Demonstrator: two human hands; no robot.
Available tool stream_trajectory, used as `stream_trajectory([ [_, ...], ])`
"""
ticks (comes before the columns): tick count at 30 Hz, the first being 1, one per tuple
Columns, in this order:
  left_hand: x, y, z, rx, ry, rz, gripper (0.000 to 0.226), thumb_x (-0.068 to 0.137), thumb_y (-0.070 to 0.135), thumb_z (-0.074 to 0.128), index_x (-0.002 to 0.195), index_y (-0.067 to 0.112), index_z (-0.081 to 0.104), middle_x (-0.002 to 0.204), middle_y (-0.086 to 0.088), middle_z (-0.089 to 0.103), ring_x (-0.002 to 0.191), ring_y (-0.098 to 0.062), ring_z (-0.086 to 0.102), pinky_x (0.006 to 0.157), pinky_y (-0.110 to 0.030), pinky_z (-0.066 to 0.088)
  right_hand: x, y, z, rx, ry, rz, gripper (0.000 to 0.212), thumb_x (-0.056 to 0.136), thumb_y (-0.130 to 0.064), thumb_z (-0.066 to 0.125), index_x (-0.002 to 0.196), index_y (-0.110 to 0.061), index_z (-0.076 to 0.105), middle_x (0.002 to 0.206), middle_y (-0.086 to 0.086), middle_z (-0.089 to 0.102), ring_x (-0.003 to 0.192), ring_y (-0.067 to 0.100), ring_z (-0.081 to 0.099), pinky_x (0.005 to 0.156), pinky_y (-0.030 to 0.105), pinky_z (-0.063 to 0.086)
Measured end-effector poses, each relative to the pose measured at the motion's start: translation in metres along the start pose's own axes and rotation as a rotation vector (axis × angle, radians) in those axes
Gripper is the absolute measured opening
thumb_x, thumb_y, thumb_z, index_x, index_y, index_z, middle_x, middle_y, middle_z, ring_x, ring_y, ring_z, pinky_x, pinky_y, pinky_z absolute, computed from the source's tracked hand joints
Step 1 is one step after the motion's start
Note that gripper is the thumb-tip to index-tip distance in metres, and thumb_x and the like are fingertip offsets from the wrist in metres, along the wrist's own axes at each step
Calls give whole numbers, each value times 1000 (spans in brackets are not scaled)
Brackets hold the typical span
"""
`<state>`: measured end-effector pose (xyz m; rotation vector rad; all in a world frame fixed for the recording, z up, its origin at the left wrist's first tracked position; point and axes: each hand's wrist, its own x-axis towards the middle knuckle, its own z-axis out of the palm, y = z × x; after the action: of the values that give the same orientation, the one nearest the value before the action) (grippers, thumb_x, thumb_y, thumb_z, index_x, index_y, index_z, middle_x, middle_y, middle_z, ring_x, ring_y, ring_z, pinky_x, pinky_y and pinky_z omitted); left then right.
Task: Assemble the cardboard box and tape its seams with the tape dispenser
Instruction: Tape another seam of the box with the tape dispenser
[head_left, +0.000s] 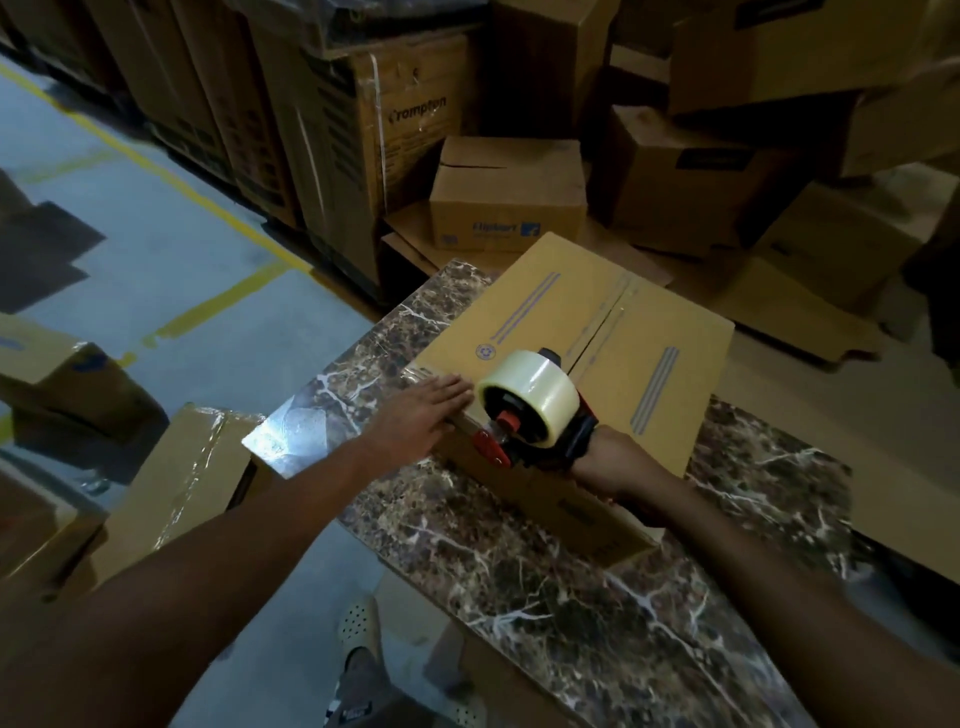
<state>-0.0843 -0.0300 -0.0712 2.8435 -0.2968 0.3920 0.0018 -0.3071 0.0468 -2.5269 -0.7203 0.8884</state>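
Dispenser in right hand, on box.

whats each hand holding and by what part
Right hand grips the tape dispenser by its handle. Left hand holds nothing; it presses flat on the cardboard box near its edge.

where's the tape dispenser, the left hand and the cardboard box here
tape dispenser (530, 397): head view, on its clear tape roll.
left hand (423, 410): head view, on the back of the hand.
cardboard box (644, 332): head view, on a bare top flap.
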Motion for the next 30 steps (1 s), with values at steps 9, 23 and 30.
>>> stream_trajectory([
  [9,2,-7,10,-5,77,42,38,95,20,45,127,8,61,134,-8,60,126,-24,54,110,-38,33,-18,23,-4,-232,-9,-27,20,96,-38,57,92,-18,60,79,7,55,73,26,54,58,32,37],
  [23,22,89,16,69,-11,164,63,71,20,65,131,0,56,137,-16,55,130,-32,50,109,-49,31,-48,83,-12,-339,-70,46,40,82,-49,47,95,-16,65,78,7,57,79,33,61,72,48,54],
  [30,28,87,40,42,15,145,38,90,22,58,123,6,64,132,-9,61,127,-23,54,105,-41,44,-70,95,-20,-223,7,14,42,88,-41,64,124,-18,63,110,11,67,102,29,62,91,42,51],
])
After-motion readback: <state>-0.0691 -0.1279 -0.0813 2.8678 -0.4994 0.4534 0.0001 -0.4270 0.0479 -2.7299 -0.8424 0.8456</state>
